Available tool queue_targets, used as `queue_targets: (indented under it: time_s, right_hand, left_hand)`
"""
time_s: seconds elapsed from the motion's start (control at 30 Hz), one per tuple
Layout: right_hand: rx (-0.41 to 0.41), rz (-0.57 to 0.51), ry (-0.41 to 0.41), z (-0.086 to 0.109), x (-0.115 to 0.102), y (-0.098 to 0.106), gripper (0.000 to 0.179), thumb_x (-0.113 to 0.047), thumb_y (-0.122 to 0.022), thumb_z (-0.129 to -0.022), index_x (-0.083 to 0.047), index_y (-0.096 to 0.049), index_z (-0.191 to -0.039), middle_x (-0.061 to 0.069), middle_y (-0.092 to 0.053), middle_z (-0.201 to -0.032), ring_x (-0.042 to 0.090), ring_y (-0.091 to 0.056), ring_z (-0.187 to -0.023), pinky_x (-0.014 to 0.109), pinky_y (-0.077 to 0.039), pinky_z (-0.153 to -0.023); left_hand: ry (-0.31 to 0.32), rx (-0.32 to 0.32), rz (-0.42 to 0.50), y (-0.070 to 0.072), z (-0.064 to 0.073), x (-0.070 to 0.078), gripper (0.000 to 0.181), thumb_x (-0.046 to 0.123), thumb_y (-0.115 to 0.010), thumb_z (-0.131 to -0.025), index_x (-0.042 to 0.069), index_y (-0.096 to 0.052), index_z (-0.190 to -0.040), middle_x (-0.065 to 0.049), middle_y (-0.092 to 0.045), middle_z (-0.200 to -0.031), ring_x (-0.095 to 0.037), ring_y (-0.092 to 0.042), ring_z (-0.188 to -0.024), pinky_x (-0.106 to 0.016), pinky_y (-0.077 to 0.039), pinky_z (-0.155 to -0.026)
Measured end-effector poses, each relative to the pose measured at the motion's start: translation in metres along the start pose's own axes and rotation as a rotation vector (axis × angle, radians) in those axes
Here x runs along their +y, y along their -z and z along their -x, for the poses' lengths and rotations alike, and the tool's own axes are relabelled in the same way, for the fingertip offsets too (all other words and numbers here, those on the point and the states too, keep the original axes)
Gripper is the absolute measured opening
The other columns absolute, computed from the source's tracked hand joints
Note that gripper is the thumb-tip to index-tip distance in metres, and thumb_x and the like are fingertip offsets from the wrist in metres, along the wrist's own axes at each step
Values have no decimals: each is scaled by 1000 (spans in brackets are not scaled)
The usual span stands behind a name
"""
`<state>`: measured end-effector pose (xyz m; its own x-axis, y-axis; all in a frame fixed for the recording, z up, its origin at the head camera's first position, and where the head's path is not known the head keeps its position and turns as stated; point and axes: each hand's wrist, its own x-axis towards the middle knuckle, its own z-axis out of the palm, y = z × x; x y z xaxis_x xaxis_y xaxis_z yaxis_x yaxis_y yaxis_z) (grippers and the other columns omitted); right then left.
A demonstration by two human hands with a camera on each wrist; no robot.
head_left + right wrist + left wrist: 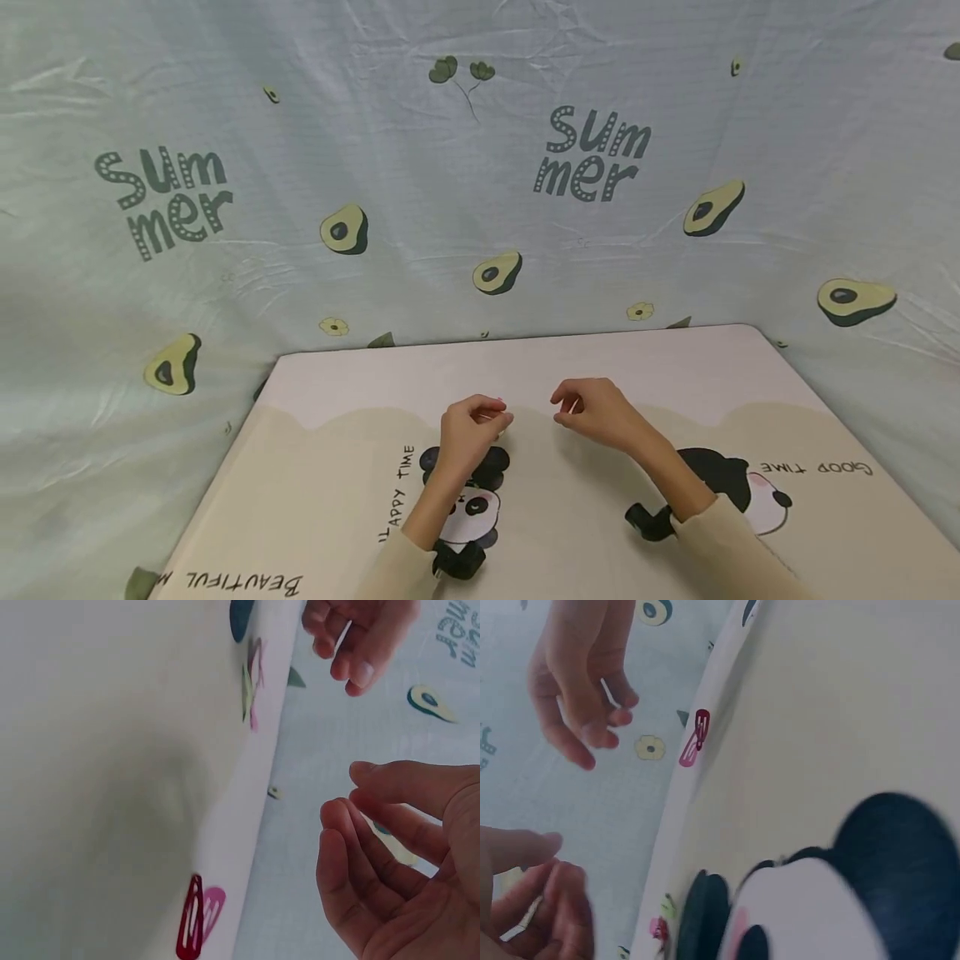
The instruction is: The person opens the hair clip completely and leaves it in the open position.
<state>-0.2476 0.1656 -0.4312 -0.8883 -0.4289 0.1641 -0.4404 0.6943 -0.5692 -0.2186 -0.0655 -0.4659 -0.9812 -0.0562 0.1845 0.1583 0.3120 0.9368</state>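
Observation:
Above the table, my left hand [471, 429] hovers with its fingers loosely bent and the thumb near them, holding nothing. To its right my right hand [596, 410] is also raised and loosely bent, a gap between thumb and fingertips. A dark red snap hair clip [190, 919] and a pink snap hair clip [214, 907] lie overlapping on the table below the right hand. Nearer the left hand, the right wrist view shows a slim green piece [246, 694] beside a pink one [259, 660]. In the head view the hands mostly hide these small things.
The table [600, 533] has a cover printed with pandas and lettering. Behind it hangs a pale cloth [420, 167] with avocado prints and the word summer. Each wrist wears a black device [460, 560] at the sleeve.

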Motion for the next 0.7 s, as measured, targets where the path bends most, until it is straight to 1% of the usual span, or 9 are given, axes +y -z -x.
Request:
queue_targets:
  time_s: [0.13, 0.3, 0.47, 0.57, 0.63, 0.7]
  right_hand:
    - [-26, -23, 18, -10, -3, -13, 17, -11, -77, -88, -6, -75, -104, -3, -68, -82, 9, -57, -74, 23, -49, -65]
    - [-42, -14, 34, -22, -6, -26, 17, -11, -77, -88, -6, -75, -104, -2, -69, -82, 10, -58, -73, 24, -48, -64]
    - [-66, 14, 28, -33, -8, -36, 16, -11, -76, -89, -7, -75, -105, 0, -70, -83, 10, -57, -72, 26, -49, -65]
    - [-88, 39, 29, -41, -8, -42, 15, -10, -76, -89, -8, -76, -104, 1, -70, -83, 11, -57, -72, 26, -49, -64]
    - [-106, 53, 34, -46, -9, -44, 15, -10, -76, -90, -9, -76, -105, 0, -70, -82, 11, -57, -72, 26, -49, -65]
    - [-121, 72, 55, -52, -10, -46, 15, -10, -76, -90, -9, -76, -105, 0, -71, -83, 11, -58, -73, 26, -49, -65]
  left_hand:
    - [32, 27, 45, 1, 4, -4, 17, 10, -80, -88, -2, -78, -100, -15, -76, -87, -8, -65, -68, -15, -56, -61]
    - [56, 40, -7, -2, 6, -12, 15, 10, -80, -88, -1, -78, -97, -12, -76, -84, -8, -64, -67, -14, -53, -61]
    - [40, 85, -104, -6, 5, -17, 11, 9, -81, -85, 0, -79, -92, -10, -76, -78, -8, -65, -64, -16, -52, -58]
    - [23, 100, -204, -8, 5, -19, 9, 11, -84, -82, 4, -80, -86, -6, -75, -74, -7, -63, -63, -18, -50, -57]
    - [12, 99, -266, -9, 5, -21, 9, 11, -85, -80, 5, -79, -82, -5, -74, -71, -8, -63, -62, -20, -50, -56]
    - [3, 103, -329, -9, 6, -21, 10, 11, -86, -78, 5, -78, -79, -4, -73, -69, -10, -63, -62, -23, -49, -57]
